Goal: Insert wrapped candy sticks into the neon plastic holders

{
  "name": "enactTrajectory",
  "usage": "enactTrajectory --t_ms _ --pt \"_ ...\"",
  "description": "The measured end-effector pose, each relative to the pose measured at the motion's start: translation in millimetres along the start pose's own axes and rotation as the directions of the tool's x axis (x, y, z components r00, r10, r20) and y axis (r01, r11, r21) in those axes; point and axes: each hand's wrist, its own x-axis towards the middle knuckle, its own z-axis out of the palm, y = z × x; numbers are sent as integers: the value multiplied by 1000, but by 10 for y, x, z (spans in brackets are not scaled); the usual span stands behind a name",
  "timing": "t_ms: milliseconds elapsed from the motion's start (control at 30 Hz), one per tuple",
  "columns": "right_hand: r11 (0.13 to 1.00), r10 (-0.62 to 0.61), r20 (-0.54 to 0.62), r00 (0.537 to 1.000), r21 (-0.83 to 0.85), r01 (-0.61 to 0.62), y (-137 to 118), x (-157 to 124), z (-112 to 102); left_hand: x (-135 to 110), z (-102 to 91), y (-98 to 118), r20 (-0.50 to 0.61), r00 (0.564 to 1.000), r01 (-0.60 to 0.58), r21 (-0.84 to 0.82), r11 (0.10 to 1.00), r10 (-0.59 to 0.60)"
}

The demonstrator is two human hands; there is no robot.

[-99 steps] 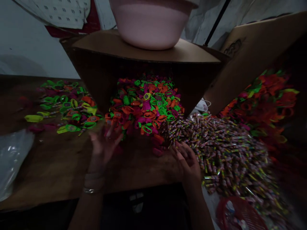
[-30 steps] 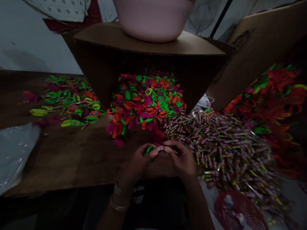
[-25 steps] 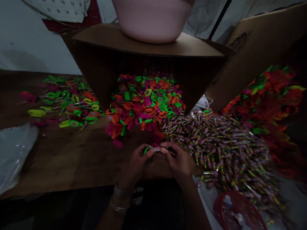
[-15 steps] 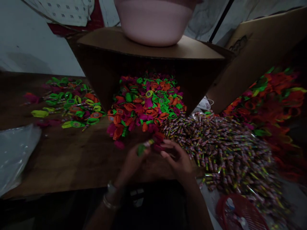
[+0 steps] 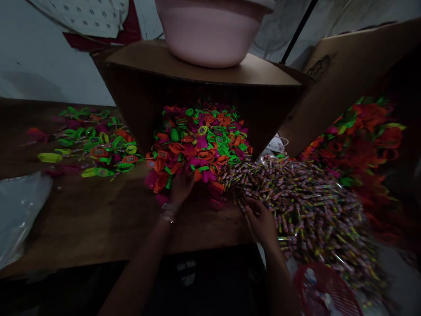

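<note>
My left hand (image 5: 183, 185) reaches into the front of a heap of bright plastic toy watches (image 5: 210, 142), coloured green, orange, magenta and yellow. Its fingertips are lost among the watches in dim light, so any grip is hidden. At the near left edge of a spread of thin wrapped candy tubes (image 5: 305, 202), my right hand (image 5: 262, 220) has its fingers apart and stretched toward the tubes. An orange watch (image 5: 216, 188) and a magenta watch (image 5: 216, 203) lie on the wood between my hands.
Around the heap stands a cardboard box (image 5: 131, 114) on its side, with a pink basin (image 5: 210, 35) on top. More watches with tubes (image 5: 95, 142) lie left, beyond a clear plastic bag (image 5: 19, 210). A red basket (image 5: 342, 292) sits lower right; another watch pile (image 5: 365, 140) is far right.
My left hand has moved forward into the heap; the green watch and tube it held are out of sight. My right hand has shifted right, away from the magenta watch, to the tubes.
</note>
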Motion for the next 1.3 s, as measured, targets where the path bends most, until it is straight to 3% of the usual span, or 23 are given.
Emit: enactTrajectory --t_ms 100,200,300,467,533,600,667,767,867,967,1100,1300 --pt "976 -23 -5 1000 -215 21 -18 146 -32 125 203 58 -40 999 0 26 1000 1" --pt "946 -19 44 999 -323 33 -118 243 14 82 200 88 -63 997 -34 -8 999 33" --pt "902 -6 115 993 -428 55 -241 279 145 -130 112 78 -46 998 -42 -75 996 39" --pt "828 53 130 990 -560 30 -412 314 362 -586 35 44 51 999 13 -240 971 -1" --pt "823 64 137 988 -567 25 -448 351 385 -719 31 51 95 994 80 -387 919 -46" --pt "836 63 148 987 -547 29 -466 393 358 -807 20 77 164 980 184 -569 801 -109" --pt "868 53 164 985 -496 36 -482 414 294 -852 -8 119 237 960 274 -674 686 -150" --pt "928 4 217 976 -365 77 -547 346 182 -868 -74 182 339 930 338 -630 699 -144" --pt "986 -160 291 943 85 141 -681 156 113 -864 -133 225 398 915 296 -540 788 -71" --pt "846 -239 251 938 527 74 -824 -38 94 -871 -164 267 367 930 158 -456 876 23" --pt "782 -169 235 957 623 -15 -917 -150 106 -893 -189 350 353 933 56 -353 934 77" --pt "701 -170 228 959 712 -45 -984 -196 174 -908 -207 463 270 957 -25 -277 961 103"
